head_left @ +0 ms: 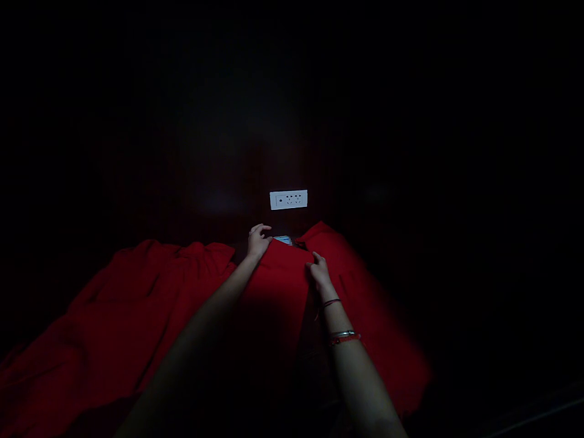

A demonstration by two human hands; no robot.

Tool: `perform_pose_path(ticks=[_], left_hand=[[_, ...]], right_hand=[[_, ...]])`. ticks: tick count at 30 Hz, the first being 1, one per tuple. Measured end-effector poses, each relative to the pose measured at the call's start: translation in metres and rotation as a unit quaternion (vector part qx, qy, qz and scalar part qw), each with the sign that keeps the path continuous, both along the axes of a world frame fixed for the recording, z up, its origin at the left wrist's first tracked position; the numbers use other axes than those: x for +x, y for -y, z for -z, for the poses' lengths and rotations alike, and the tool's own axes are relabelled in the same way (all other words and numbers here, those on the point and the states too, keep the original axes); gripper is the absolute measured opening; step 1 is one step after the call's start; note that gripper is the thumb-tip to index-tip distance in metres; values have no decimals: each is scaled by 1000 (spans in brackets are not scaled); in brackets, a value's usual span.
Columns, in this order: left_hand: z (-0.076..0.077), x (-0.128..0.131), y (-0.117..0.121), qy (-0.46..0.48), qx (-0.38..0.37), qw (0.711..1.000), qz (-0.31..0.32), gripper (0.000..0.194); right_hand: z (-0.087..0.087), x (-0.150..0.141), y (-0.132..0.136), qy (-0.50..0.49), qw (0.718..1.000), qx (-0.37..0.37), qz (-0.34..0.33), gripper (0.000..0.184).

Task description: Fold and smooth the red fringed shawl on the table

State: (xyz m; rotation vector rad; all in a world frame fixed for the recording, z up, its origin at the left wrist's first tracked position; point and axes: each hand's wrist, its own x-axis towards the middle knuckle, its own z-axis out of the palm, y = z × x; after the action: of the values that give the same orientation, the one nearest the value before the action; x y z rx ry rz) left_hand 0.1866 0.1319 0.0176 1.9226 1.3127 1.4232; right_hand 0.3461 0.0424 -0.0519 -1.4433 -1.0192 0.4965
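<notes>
A red cloth (278, 286) is stretched between my two hands in the middle of the view. My left hand (258, 241) pinches its far left corner, with some fingers raised off the fabric. At the far right corner my right hand (318, 269) is closed on the same cloth, index finger along the edge. Just beyond the cloth's far edge, a small pale blue and white item (282, 239) shows in part; I cannot make out what it is. Dark shadow covers the near part of the cloth.
More red fabric lies rumpled on the left (150, 304) and spreads on the right (360, 304). A white wall socket panel (289, 199) sits on the dark wall just above my hands. Most of the surroundings are too dark to make out.
</notes>
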Motion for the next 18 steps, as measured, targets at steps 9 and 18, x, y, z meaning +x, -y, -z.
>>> perform_pose_path(ticks=[9, 18], left_hand=[[33, -45, 44, -207, -52, 977, -13, 38], [69, -134, 133, -394, -75, 916, 6, 36]], right_hand=[[-19, -33, 27, 360, 924, -131, 17, 44], [-34, -66, 72, 441, 842, -146, -273, 45]])
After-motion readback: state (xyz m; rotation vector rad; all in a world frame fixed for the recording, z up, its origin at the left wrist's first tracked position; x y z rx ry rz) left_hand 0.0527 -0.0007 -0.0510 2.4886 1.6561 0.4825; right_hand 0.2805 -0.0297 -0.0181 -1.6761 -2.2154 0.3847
